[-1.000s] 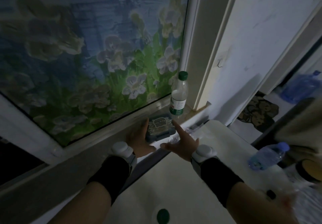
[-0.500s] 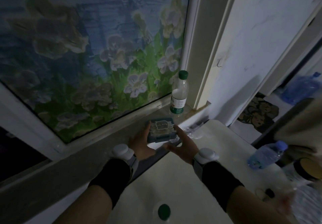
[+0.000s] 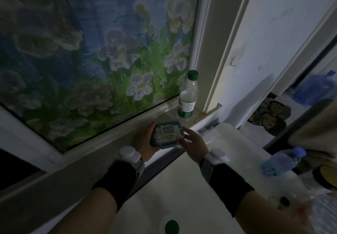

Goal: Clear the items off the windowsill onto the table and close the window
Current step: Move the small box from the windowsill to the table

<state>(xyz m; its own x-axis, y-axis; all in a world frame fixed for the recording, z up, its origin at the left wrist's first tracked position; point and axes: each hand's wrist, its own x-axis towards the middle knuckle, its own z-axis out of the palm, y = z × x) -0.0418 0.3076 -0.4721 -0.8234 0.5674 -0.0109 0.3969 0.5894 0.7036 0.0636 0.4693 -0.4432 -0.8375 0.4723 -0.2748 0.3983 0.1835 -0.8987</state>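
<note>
At the sill's (image 3: 165, 114) near edge, a small flat box (image 3: 166, 134) is held between both hands: the left hand (image 3: 145, 142) cups its left side and underside, and the right hand (image 3: 191, 141) presses spread fingers against its right edge. It looks stiff and light, so a hold on opposite sides should carry it level to the table (image 3: 182, 188). Behind it a clear bottle (image 3: 187, 100) stands upright on the sill, probably light and slippery, best taken around its labelled middle.

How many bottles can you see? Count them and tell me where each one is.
3 clear ones: a green-capped bottle upright on the windowsill, a blue-capped bottle lying on the table, and a green cap at the bottom edge. The blurred blue shape far right may be another.
</note>
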